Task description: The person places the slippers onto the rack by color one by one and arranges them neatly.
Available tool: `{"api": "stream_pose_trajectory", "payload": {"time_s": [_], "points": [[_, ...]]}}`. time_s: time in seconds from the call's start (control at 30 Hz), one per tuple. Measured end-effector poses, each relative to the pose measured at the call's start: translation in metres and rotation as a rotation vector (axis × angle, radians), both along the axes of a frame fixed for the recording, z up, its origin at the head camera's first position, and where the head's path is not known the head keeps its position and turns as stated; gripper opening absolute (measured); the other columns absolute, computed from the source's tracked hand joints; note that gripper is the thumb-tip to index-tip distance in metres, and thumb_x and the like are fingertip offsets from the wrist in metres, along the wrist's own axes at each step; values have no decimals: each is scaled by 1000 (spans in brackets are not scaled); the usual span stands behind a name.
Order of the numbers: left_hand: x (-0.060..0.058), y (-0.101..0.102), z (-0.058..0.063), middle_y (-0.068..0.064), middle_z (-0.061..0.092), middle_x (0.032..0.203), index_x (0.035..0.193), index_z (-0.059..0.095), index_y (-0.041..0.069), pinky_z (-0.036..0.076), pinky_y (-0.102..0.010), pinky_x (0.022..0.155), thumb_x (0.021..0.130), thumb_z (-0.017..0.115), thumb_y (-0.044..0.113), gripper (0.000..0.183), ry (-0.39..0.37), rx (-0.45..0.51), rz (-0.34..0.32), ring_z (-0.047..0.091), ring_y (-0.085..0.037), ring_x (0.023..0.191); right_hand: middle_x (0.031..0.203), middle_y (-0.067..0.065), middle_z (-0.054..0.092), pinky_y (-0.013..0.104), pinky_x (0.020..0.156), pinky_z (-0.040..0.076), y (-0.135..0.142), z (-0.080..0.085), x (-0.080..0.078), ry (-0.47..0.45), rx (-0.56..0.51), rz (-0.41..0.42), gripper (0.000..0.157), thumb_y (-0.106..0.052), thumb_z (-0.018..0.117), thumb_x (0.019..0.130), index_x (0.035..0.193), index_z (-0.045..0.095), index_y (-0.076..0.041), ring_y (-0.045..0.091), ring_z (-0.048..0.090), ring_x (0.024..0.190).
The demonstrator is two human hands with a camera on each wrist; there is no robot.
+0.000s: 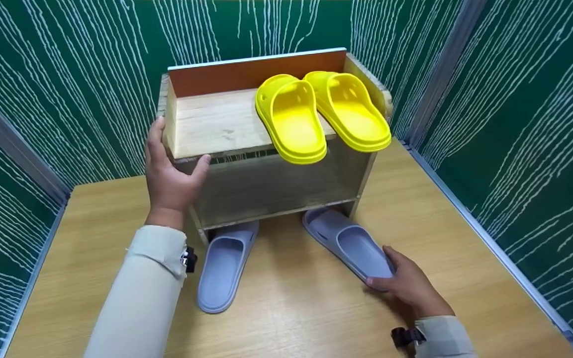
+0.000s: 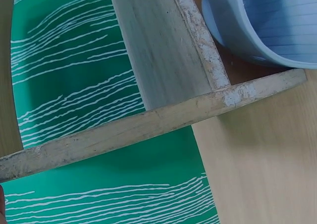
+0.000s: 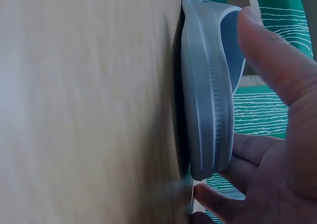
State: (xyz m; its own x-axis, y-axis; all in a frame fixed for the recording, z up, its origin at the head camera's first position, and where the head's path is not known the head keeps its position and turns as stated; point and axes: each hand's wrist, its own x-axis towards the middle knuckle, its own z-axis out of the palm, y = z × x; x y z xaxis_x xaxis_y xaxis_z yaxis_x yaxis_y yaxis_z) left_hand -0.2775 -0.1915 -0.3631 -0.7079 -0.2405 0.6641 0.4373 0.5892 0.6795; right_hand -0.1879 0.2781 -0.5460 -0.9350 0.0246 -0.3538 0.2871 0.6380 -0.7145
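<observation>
A small wooden shoe rack carries a pair of yellow clogs on the right of its top shelf. My left hand grips the rack's left side, fingers along the outer panel and thumb at the front edge. With my right hand I hold the heel end of a grey-blue slipper, thumb on one side and fingers on the other. Its toe reaches under the rack's front right corner. The matching slipper lies at the front left, its toe under the rack.
The rack stands on a wood-grain table. Green panels with white wavy lines enclose it at the back and both sides, with metal strips at the corners.
</observation>
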Motion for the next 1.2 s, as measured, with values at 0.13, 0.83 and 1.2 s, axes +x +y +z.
{"api": "stream_pose_trajectory", "payload": {"time_s": [0.13,0.83,1.2], "points": [[2,0,0,-7,40,163,160,33,20,39,-34,121,81,86,32,97,-4,7,-1,44,-18,146,166,34,27,72,118,31,0,0,-2,-17,34,10,128,-45,95,75,167,18,-1,51,40,141],[0,-2,0,-10,41,163,159,34,17,38,-36,122,79,84,37,96,27,-12,15,45,-20,146,161,31,37,70,115,37,9,10,4,15,-13,-3,115,-36,95,77,164,27,-3,49,46,138],[1,2,0,-10,41,162,159,33,18,38,-37,122,80,85,36,97,8,-14,20,46,-22,145,164,25,35,68,119,33,14,16,10,37,-146,-67,113,-35,94,78,166,28,-10,45,41,142]]}}
